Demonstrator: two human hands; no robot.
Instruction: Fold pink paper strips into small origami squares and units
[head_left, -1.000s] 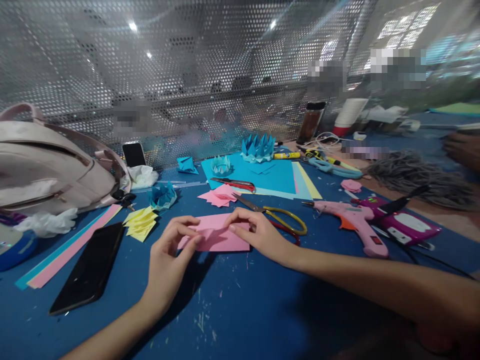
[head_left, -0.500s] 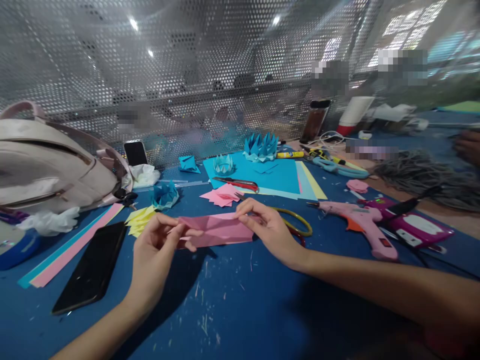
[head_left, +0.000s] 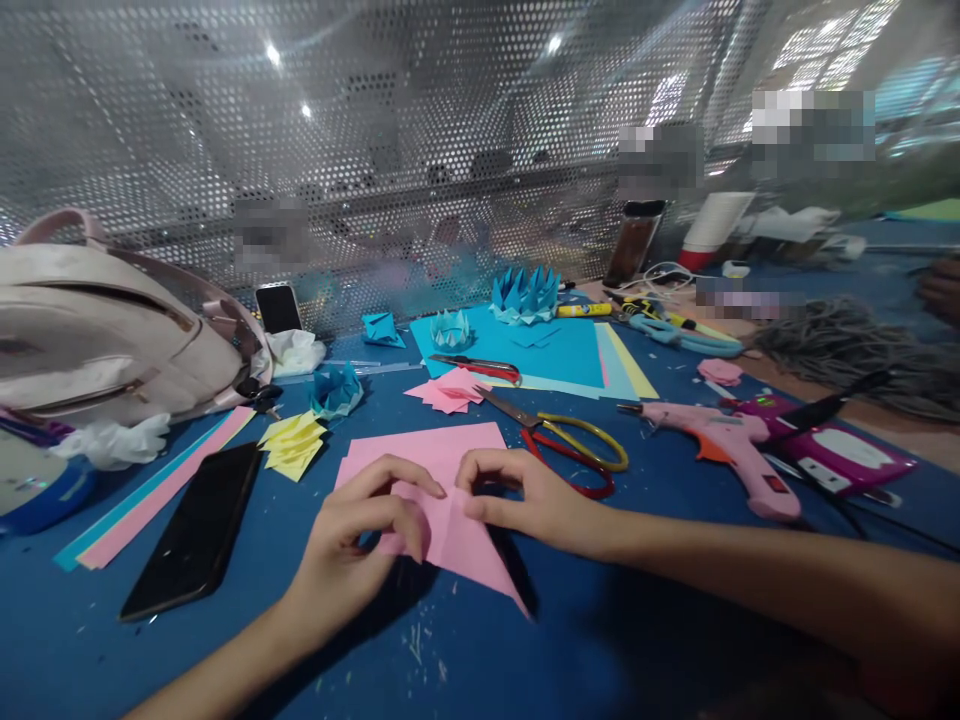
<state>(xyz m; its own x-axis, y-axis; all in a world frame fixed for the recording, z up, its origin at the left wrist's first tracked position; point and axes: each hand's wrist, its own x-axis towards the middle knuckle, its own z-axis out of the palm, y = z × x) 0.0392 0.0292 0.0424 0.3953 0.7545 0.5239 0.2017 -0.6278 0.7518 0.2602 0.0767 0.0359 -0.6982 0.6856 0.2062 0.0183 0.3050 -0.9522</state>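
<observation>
A pink sheet of paper (head_left: 442, 455) lies partly unfolded on the blue table (head_left: 525, 640), one pointed corner reaching toward me. My left hand (head_left: 360, 540) pinches its near left part with fingertips curled over the paper. My right hand (head_left: 517, 495) pinches the sheet near its middle, thumb and fingers closed on a fold. The two hands almost touch above the paper.
Yellow-and-red scissors (head_left: 570, 450) lie just right of the paper; a pink glue gun (head_left: 720, 445) is farther right. A black phone (head_left: 196, 530), yellow folded paper (head_left: 292, 443), coloured strips (head_left: 150, 495) and a pink bag (head_left: 112, 330) are left. Blue paper shapes (head_left: 523, 293) and sheets sit behind.
The pink paper was a folded strip lifted between both hands; now it is opened into a larger sheet lying on the table, and both hands have come lower and closer together.
</observation>
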